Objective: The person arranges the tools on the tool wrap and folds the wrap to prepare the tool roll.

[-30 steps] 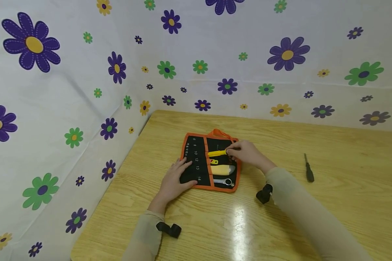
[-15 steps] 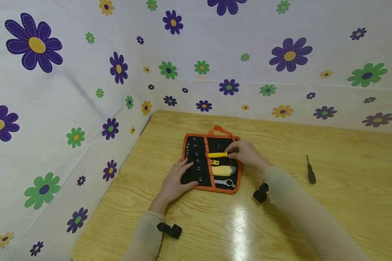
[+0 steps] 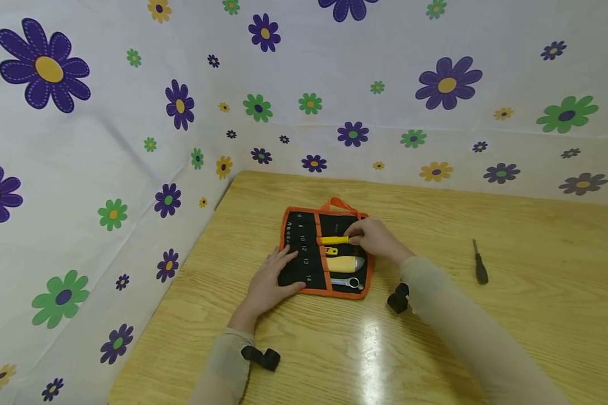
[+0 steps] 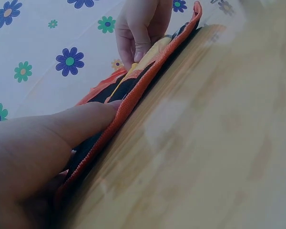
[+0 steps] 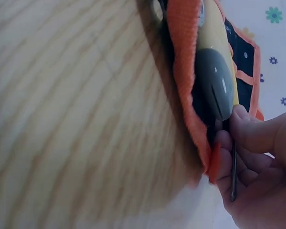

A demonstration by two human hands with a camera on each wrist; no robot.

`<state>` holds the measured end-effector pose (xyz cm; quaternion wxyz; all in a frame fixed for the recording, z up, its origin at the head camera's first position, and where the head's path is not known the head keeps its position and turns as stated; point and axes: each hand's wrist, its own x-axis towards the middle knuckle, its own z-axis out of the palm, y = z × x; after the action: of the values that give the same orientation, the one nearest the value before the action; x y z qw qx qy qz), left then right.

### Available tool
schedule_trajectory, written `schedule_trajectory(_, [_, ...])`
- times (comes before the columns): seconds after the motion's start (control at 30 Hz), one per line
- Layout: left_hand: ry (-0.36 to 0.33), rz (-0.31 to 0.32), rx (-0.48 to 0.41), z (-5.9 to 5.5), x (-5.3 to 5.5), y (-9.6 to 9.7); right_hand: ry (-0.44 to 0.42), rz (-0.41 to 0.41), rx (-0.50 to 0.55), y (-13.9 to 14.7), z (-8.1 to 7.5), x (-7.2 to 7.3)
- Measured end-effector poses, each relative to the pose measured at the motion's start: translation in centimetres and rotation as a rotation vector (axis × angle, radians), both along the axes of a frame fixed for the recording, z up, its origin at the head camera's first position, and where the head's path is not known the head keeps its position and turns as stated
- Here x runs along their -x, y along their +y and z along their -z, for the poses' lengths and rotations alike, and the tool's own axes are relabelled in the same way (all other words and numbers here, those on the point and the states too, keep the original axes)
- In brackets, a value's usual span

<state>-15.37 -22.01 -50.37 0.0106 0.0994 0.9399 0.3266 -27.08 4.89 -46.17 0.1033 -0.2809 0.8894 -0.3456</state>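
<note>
A black tool pouch (image 3: 309, 270) with orange edging lies unfolded on the table. My left hand (image 3: 268, 284) rests on its left part, fingers spread, thumb at the near edge. My right hand (image 3: 377, 236) pinches a yellow-handled screwdriver (image 3: 334, 240) by its thin dark shaft (image 5: 234, 167), which runs along the palm in the right wrist view. The handle points left, its end at the pocket's orange band. Below it in the pouch sit a small yellow-and-red tool (image 3: 330, 251), a thick cream handle with a grey end (image 3: 342, 264) and a ring-ended wrench (image 3: 352, 282).
A black-handled screwdriver (image 3: 480, 270) lies on the wooden table (image 3: 436, 225) right of the right forearm. An orange strap (image 3: 336, 202) loops up at the pouch's far edge. Flower-patterned sheeting (image 3: 304, 67) stands behind and left of the table.
My right hand has shifted a little left with the yellow screwdriver, whose handle now lies straighter along its pocket. My left hand stays on the pouch.
</note>
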Motion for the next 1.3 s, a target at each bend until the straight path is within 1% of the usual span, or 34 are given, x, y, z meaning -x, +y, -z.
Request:
schedule_trajectory(0.17, [-0.003,0.006,0.000,-0.1,0.0,0.0,0.000,-0.023,-0.027,-0.7,-0.4,-0.2])
schedule_trajectory(0.3, [-0.003,0.006,-0.002,-0.2,0.0,0.0,-0.009,-0.005,-0.014,-1.2,-0.6,-0.5])
schedule_trajectory(0.53, [0.015,0.014,0.002,0.0,0.0,-0.1,0.051,-0.014,-0.015,-2.7,-0.8,-0.9])
schedule_trajectory(0.67, [0.007,0.006,0.002,0.0,0.0,-0.1,0.043,0.002,-0.015,-2.9,-0.8,-1.0])
schedule_trajectory(0.87, [0.014,0.003,0.002,0.0,0.0,-0.1,-0.022,-0.006,0.004,-2.1,-0.4,-0.8])
schedule_trajectory(0.97, [0.018,0.007,0.000,0.0,0.0,-0.1,-0.013,-0.008,-0.018,-1.2,-0.3,-0.7])
schedule_trajectory(1.13, [0.026,0.010,0.004,0.0,0.0,-0.1,0.038,-0.028,-0.074,0.2,-0.5,-0.4])
schedule_trajectory(1.3, [0.026,0.010,0.004,0.0,0.0,-0.2,0.044,-0.039,-0.100,1.5,-0.6,-0.4])
